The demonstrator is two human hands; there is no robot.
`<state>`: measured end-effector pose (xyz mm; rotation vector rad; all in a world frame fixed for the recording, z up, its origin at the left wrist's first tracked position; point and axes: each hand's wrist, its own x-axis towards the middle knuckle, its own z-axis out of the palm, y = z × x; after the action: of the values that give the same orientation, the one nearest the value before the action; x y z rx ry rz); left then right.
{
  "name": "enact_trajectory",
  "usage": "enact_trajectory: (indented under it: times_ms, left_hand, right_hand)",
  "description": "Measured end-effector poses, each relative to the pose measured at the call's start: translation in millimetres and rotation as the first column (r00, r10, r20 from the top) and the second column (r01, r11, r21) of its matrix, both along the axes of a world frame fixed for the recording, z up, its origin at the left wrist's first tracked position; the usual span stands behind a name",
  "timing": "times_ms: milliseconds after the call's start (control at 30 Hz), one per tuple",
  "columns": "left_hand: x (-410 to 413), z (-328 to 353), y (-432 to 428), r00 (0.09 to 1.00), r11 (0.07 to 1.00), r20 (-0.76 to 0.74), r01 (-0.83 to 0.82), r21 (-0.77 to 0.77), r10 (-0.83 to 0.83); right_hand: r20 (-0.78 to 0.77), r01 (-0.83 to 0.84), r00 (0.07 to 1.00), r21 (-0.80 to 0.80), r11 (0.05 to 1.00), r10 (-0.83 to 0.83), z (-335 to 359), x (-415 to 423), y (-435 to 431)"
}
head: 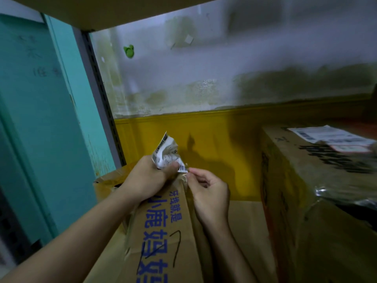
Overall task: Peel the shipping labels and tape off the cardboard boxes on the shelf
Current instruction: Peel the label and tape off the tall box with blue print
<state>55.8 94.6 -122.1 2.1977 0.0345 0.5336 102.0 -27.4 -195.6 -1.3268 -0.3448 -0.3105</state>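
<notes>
A stained white wall with a yellow lower band (pixel 214 139) runs behind the shelf, with a teal painted panel (pixel 40 109) at the left. On the right stands a large brown cardboard box (pixel 295 180) with a flat white shipping label (pixel 330 137) stuck on its top. Beside it, in the middle, is a brown cardboard box with blue printed characters (pixel 163 231). At that box's top edge the left hand (pixel 142 178) grips a crumpled white label (pixel 166 154), peeled up and sticking out above the fist. The right hand (pixel 210 195) is just beside it, thumb and forefinger narrowed to a pinch at the box edge; what they hold cannot be told. A small green sticker (pixel 129 51) sits on the wall.
</notes>
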Motion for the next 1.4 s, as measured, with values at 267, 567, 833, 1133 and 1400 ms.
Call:
enact_trajectory:
  times_ms: [267,567,833,1133,1400]
  left_hand:
    - [-2,4,-4,0.996,0.997,-0.050,0.065,-0.043,-0.067]
    - [4,8,-10,0.997,0.991,-0.026,0.071,0.114,-0.068]
    - [4,3,0,0.999,0.999,0.051,0.001,0.046,-0.004]
    - [-3,6,2,0.991,0.991,0.093,0.085,0.101,-0.094]
    - [-1,-1,-3,0.993,0.993,0.111,0.035,0.111,-0.047]
  right_hand:
    - [0.018,0.083,0.996,-0.093,0.992,-0.082,0,-1,0]
    - [-0.070,-0.058,0.996,0.039,0.998,0.061,7,3,3]
    - [-0.274,-0.249,0.920,0.139,0.958,0.279,20,2,-2]
    - [-0.252,-0.285,0.919,0.107,0.953,0.303,24,6,0]
    - [-0.281,-0.241,0.909,0.249,0.938,0.308,22,0,2]
